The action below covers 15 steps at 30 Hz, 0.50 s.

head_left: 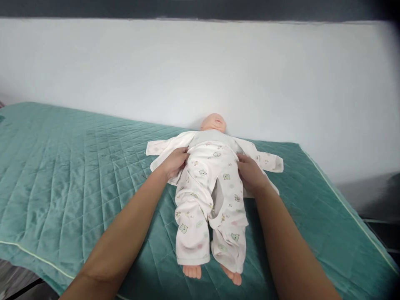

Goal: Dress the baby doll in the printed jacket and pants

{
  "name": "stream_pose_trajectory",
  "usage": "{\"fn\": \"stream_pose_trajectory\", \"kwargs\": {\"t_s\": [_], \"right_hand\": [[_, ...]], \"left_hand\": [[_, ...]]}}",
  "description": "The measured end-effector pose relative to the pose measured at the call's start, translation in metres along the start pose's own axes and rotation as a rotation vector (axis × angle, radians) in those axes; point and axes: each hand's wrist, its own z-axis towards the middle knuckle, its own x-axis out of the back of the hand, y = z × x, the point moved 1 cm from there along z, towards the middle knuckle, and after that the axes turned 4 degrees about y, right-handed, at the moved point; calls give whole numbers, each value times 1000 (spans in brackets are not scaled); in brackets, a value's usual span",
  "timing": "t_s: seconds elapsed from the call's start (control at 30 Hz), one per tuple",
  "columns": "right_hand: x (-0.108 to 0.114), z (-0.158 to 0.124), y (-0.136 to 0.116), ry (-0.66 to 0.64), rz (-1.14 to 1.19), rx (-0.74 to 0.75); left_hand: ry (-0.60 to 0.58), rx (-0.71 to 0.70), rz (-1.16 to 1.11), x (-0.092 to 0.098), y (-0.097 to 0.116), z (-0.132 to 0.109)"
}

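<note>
A baby doll (213, 123) lies on its back on a green quilted bed (78, 166), head toward the wall, bare feet toward me. It wears white printed trousers (206, 196) and an unfastened white top (162, 148) spread out to both sides. My left hand (174, 162) grips the trousers' waistband at the doll's left side as I see it, fingers curled into the cloth. My right hand (250, 173) holds the waistband on the other side, fingers closed on the fabric.
A plain white wall (200, 71) rises right behind the doll's head. The bed's front edge with pale piping (34, 256) runs at lower left, and its right edge (353, 216) drops to a dark floor.
</note>
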Motion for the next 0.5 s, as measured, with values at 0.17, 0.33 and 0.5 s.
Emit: {"fn": "stream_pose_trajectory", "kwargs": {"t_s": [0.17, 0.33, 0.5], "right_hand": [[2, 4, 3, 14, 188, -91], [8, 5, 3, -76, 260, -84], [12, 2, 7, -121, 236, -50]], "left_hand": [[-11, 9, -110, -1, 2, -2], [-123, -1, -148, 11, 1, 1], [-207, -15, -82, 14, 1, -2]]}}
